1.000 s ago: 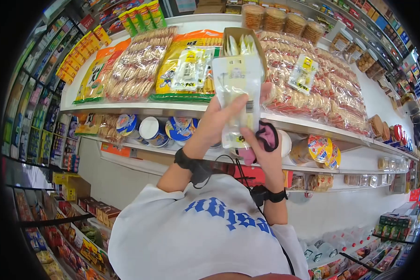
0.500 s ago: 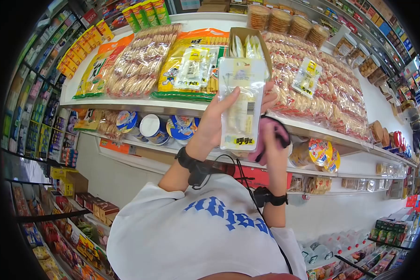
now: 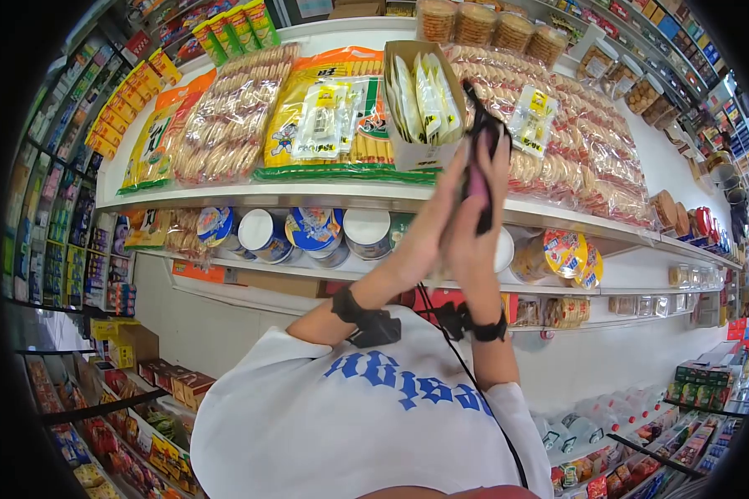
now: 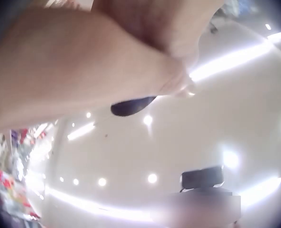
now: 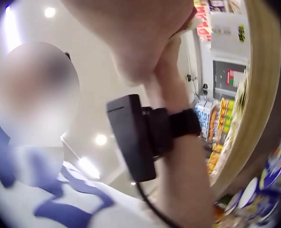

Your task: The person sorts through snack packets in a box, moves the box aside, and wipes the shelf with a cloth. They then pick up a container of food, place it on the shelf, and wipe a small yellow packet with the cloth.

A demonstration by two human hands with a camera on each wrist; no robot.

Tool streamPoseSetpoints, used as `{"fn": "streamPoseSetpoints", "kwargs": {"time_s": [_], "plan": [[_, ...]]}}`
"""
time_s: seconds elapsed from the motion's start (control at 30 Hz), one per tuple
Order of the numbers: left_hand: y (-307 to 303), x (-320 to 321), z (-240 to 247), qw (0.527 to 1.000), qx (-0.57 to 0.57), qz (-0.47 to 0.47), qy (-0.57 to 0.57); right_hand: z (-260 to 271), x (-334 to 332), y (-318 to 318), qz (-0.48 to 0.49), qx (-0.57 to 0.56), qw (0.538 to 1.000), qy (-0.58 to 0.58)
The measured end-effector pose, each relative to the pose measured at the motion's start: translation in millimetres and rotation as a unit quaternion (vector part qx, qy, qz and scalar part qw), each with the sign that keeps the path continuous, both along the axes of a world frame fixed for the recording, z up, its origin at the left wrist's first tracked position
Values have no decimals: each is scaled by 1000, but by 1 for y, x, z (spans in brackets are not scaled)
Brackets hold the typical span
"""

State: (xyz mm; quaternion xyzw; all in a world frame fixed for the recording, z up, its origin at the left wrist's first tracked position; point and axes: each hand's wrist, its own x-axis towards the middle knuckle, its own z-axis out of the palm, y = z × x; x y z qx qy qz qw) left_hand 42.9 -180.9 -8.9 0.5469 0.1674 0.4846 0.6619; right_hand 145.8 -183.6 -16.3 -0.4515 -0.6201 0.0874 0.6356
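In the head view both hands are close together in front of the upper shelf, blurred by motion. My right hand (image 3: 478,237) grips a pink cloth piece with black edging (image 3: 478,179), held upright. Pressed in from its left side is my left hand (image 3: 429,229), its fingers pointing up along the cloth piece. I cannot tell whether the pale flat packet is still between the palms. Just above the hands stands an open cardboard box (image 3: 424,156) with several similar packets (image 3: 431,100) upright in it. The wrist views show mainly bare skin and the ceiling.
Bagged crackers (image 3: 508,100) lie right of the box, with one packet (image 3: 533,121) on top. Left of it is a yellow snack bag (image 3: 279,137), also topped with packets. Below the shelf edge (image 3: 308,198) stand several instant noodle tubs (image 3: 316,229).
The pale packet, earlier held face-up by the left hand, no longer shows. Both hands have come together, and the pink cloth piece has risen to the upper shelf's height.
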Motion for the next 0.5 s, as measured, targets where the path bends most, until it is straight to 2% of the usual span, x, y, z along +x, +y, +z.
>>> {"fn": "streamPoseSetpoints", "kwargs": {"time_s": [0.03,0.07,0.13,0.17,0.23,0.27,0.3,0.33,0.37,0.4,0.43,0.47,0.5], "plan": [[-3,5,-5,999,36,7,41,6,10,-2,7,-31,999,-10],[-4,8,-6,1000,6,-8,25,17,14,-1,17,-59,998,-22],[-5,4,2,998,-49,-29,-4,24,7,-6,-10,-31,997,-67],[-1,-2,-1,989,-121,-75,25,24,9,-11,-14,-30,994,-106],[-1,-5,-8,989,-71,-90,94,27,13,-17,-19,-21,990,-139],[-3,-5,-9,986,-49,-96,130,26,20,-17,-1,-10,993,-115],[-6,-7,-2,988,11,-70,138,28,25,-16,22,-33,998,-44],[-11,-6,11,986,71,-43,146,6,38,-8,29,-67,997,33],[-15,-4,18,979,129,-16,155,-2,46,-11,70,-187,952,232],[-14,0,14,990,94,-2,101,12,45,-15,118,-206,937,256],[-9,5,6,997,62,11,44,11,41,-22,46,-231,931,280],[-2,9,-2,999,33,21,-15,-1,40,-27,26,-235,934,269],[2,8,-3,997,19,76,-14,-6,28,-31,63,-189,937,287]]}}
